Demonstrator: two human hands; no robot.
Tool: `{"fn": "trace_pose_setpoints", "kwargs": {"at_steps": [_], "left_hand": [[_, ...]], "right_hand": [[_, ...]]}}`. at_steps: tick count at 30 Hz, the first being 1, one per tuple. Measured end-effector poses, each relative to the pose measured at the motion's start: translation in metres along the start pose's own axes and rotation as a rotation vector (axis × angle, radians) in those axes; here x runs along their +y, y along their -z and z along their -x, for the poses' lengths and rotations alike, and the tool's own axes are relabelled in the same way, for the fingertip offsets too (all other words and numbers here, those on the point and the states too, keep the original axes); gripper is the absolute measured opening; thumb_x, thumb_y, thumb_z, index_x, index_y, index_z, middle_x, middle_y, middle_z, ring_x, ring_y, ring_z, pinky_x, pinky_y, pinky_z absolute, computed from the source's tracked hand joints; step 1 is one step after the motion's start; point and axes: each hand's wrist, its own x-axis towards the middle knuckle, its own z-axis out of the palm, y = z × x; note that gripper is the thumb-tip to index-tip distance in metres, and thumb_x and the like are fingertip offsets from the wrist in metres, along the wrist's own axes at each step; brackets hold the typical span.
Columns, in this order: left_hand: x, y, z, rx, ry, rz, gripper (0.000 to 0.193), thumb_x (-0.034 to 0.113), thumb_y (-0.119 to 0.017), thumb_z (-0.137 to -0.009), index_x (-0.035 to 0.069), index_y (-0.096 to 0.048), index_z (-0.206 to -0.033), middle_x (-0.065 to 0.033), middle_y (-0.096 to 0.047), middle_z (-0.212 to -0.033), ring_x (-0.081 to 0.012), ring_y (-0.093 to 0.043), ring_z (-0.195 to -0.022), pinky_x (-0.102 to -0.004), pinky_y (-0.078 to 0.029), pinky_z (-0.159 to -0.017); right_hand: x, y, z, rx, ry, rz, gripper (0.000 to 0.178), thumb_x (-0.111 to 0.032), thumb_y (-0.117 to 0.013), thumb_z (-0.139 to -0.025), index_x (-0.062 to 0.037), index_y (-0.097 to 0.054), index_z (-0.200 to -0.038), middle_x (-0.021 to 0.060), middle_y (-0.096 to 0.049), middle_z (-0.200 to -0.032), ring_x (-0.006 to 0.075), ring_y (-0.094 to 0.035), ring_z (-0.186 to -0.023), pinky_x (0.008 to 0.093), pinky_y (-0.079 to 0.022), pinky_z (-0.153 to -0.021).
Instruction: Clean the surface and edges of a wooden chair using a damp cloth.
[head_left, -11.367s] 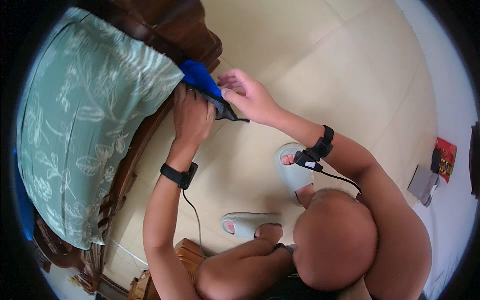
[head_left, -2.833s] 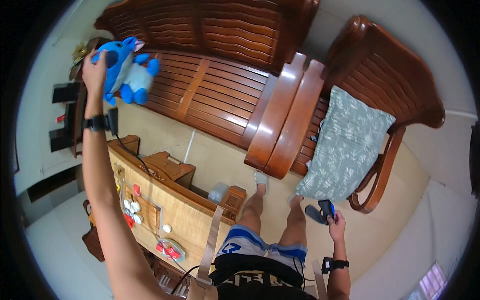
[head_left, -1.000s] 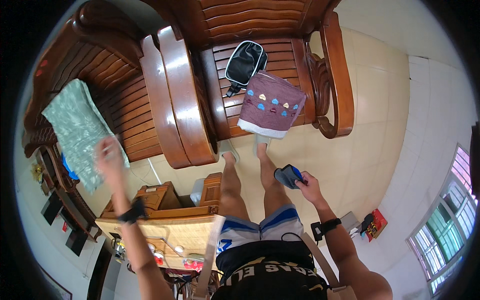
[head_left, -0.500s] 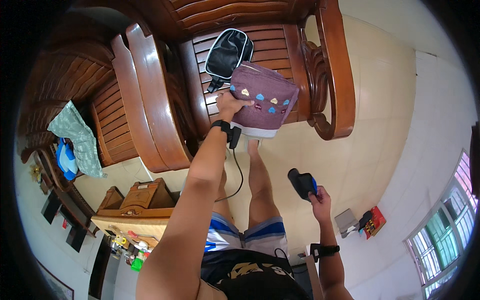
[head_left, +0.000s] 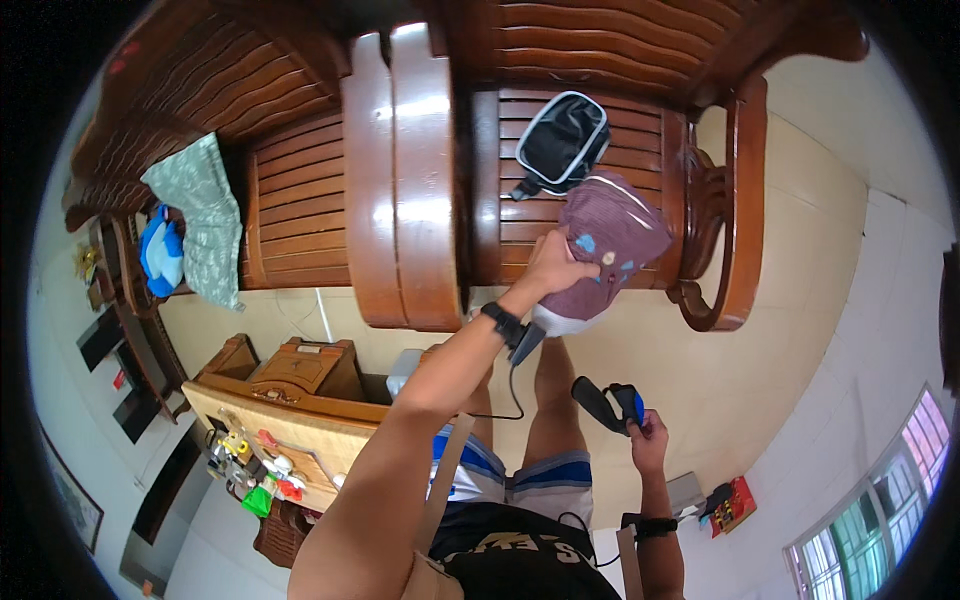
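Observation:
My left hand (head_left: 556, 266) grips the near left side of a purple ribbed cloth bag (head_left: 622, 222) with heart-shaped patches and a pale base. The bag leans at the front of a wooden bench seat, its zipped top toward the far side. Touching its far left corner, a black pouch (head_left: 562, 142) with white piping lies on the slats. Lower right, well apart from the bag, my right hand (head_left: 650, 440) pinches a black strap-like piece (head_left: 602, 406) with a blue edge; it hangs in a loop, and its exact kind is unclear.
A curved wooden armrest (head_left: 738, 210) bounds the bench on the right, and broad wooden arms (head_left: 400, 190) on the left. Beyond those, a grey-green cushion (head_left: 203, 215) rests on another seat. A wooden table (head_left: 290, 440) with clutter stands lower left. A red box (head_left: 735, 506) sits by the right wall.
The view has shifted, so the bench appears further right. The purple bag has tilted and its front is more creased in my left hand. The black piece has turned and shows a loop.

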Motion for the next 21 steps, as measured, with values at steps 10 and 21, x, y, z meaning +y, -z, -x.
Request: {"fn": "trace_pose_setpoints", "kwargs": {"at_steps": [10,21], "left_hand": [[-0.014,0.364,0.226,0.607,-0.062,0.519,0.068,0.016,-0.085,-0.079,-0.002,-0.05,-0.134,-0.0138,-0.067,-0.12,-0.023,-0.068,-0.107,-0.0385,-0.056,-0.097],[-0.248,0.37,0.17,1.189,-0.002,0.376,0.022,0.016,-0.08,-0.09,0.003,-0.067,-0.101,-0.0024,-0.067,-0.094,-0.0118,-0.059,-0.084,-0.0283,-0.051,-0.071]], "right_hand": [[-0.062,-0.08,-0.036,-0.089,0.161,0.161,0.018,-0.007,-0.075,-0.088,-0.0017,-0.061,-0.097,-0.0026,-0.05,-0.07,0.0064,-0.047,-0.064,0.0252,-0.042,-0.058],[-0.134,-0.138,-0.064,-0.242,0.305,0.078,0.012,-0.011,-0.073,-0.092,-0.0043,-0.065,-0.096,-0.0031,-0.052,-0.068,0.0054,-0.046,-0.061,0.0244,-0.041,-0.056]]}}
